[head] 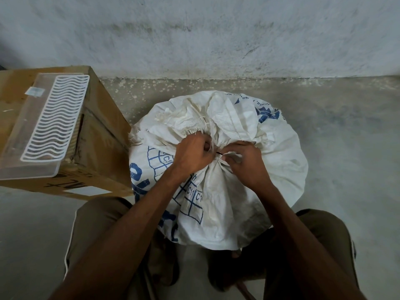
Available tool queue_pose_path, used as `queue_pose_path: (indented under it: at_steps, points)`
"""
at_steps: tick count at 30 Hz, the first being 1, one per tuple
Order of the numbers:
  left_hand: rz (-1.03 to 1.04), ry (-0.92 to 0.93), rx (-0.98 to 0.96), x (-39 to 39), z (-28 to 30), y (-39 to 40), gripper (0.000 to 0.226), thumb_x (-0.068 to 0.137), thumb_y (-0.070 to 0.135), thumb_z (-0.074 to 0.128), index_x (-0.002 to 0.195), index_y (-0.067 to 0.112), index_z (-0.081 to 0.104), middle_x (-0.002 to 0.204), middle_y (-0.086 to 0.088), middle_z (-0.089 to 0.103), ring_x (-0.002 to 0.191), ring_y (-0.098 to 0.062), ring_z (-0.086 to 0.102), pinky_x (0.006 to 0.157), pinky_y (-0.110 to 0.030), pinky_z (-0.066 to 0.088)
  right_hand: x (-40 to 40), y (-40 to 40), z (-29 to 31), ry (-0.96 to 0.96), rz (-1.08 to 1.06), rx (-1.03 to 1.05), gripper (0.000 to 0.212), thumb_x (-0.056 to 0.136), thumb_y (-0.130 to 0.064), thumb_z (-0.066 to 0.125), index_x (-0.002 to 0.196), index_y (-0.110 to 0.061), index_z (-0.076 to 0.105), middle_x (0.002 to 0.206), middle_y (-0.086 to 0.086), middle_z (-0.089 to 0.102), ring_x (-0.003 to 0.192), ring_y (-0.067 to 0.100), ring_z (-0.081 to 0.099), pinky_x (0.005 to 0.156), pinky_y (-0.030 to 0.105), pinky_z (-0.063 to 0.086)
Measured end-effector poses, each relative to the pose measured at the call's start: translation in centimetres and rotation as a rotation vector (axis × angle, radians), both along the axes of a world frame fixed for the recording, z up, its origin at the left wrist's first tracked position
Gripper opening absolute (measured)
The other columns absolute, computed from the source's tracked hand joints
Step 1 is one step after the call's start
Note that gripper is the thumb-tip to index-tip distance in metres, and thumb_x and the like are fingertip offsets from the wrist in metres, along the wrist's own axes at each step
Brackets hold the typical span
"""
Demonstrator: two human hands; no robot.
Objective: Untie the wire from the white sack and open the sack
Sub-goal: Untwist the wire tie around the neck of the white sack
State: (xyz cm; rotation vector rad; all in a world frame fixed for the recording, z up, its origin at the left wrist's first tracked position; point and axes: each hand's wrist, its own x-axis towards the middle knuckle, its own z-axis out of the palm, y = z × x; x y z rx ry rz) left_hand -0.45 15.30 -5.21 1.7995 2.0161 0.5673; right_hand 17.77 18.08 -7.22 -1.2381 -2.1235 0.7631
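A full white woven sack (218, 200) with blue print stands on the floor between my knees. Its top is gathered into a bunched neck, with the loose mouth fanned out behind. A thin dark wire (219, 153) shows at the neck, between my two hands. My left hand (192, 155) is fisted around the left side of the gathered neck. My right hand (244, 162) pinches at the wire's end with fingertips on the right side. Most of the wire is hidden under my fingers and the folds.
A brown cardboard box (101, 135) stands to the left of the sack, with a clear plastic tray and white wavy rack (54, 118) lying on top. A grey wall (216, 35) rises just behind. Bare concrete floor (350, 148) lies to the right.
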Motion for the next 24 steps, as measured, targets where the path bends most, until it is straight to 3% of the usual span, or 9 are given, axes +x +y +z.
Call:
queue_pose_path:
  at_steps: [6, 10, 13, 17, 20, 24]
  points:
    - [-0.185, -0.02, -0.088, -1.0, -0.3, 0.4, 0.031, 0.085, 0.044, 0.047, 0.081, 0.015, 0.057, 0.086, -0.003, 0.058, 0.078, -0.024, 0.06, 0.064, -0.037, 0.05, 0.1, 0.1, -0.1, -0.016, -0.017, 0.006, 0.014, 0.074, -0.008, 0.081, 0.085, -0.017, 0.079, 0.09, -0.006, 0.076, 0.09, 0.01, 0.068, 0.086, 0.025, 0.05]
    - [-0.253, -0.013, -0.051, -2.5, 0.4, 0.1, 0.017, 0.094, 0.021, 0.059, 0.082, 0.022, 0.047, 0.075, 0.009, 0.047, 0.074, -0.021, 0.055, 0.063, -0.029, 0.036, 0.0, 0.0, -0.2, -0.035, -0.025, 0.039, 0.023, 0.073, -0.007, 0.081, 0.094, -0.016, 0.078, 0.096, -0.003, 0.076, 0.096, 0.015, 0.069, 0.089, 0.026, 0.049]
    - [-0.245, 0.028, 0.012, -3.0, 0.1, 0.1, 0.013, 0.092, 0.025, 0.062, 0.081, 0.021, 0.057, 0.073, 0.015, 0.048, 0.072, -0.017, 0.057, 0.06, -0.028, 0.041, 0.1, 0.0, -0.4, -0.062, -0.047, 0.025, 0.033, 0.075, -0.008, 0.081, 0.107, -0.015, 0.076, 0.106, 0.0, 0.076, 0.103, 0.018, 0.068, 0.094, 0.023, 0.046]
    - [-0.251, 0.057, 0.007, -2.8, -0.3, 0.2, 0.013, 0.091, 0.037, 0.054, 0.08, 0.03, 0.056, 0.08, 0.012, 0.057, 0.075, -0.014, 0.057, 0.065, -0.035, 0.054, 0.0, 0.3, -1.0, -0.147, -0.019, 0.022, 0.028, 0.079, -0.013, 0.077, 0.105, -0.021, 0.076, 0.107, -0.006, 0.075, 0.107, 0.017, 0.066, 0.094, 0.027, 0.049]
    - [-0.205, 0.051, 0.038, -2.4, -0.2, -0.1, 0.007, 0.092, 0.031, 0.063, 0.093, 0.028, 0.07, 0.087, 0.011, 0.057, 0.079, -0.009, 0.052, 0.066, -0.028, 0.044, 0.1, 0.2, -1.2, -0.132, -0.029, 0.018, 0.027, 0.079, -0.013, 0.078, 0.105, -0.021, 0.076, 0.107, -0.005, 0.074, 0.107, 0.018, 0.067, 0.094, 0.035, 0.052]
    - [-0.168, -0.013, 0.022, -2.5, 0.6, -0.2, 0.013, 0.085, 0.015, 0.066, 0.089, 0.027, 0.071, 0.072, 0.02, 0.045, 0.08, -0.009, 0.052, 0.063, -0.024, 0.031, -0.1, 0.2, -1.2, -0.125, -0.062, -0.005, 0.025, 0.081, -0.021, 0.078, 0.105, -0.025, 0.075, 0.108, -0.008, 0.073, 0.108, 0.017, 0.065, 0.094, 0.033, 0.051]
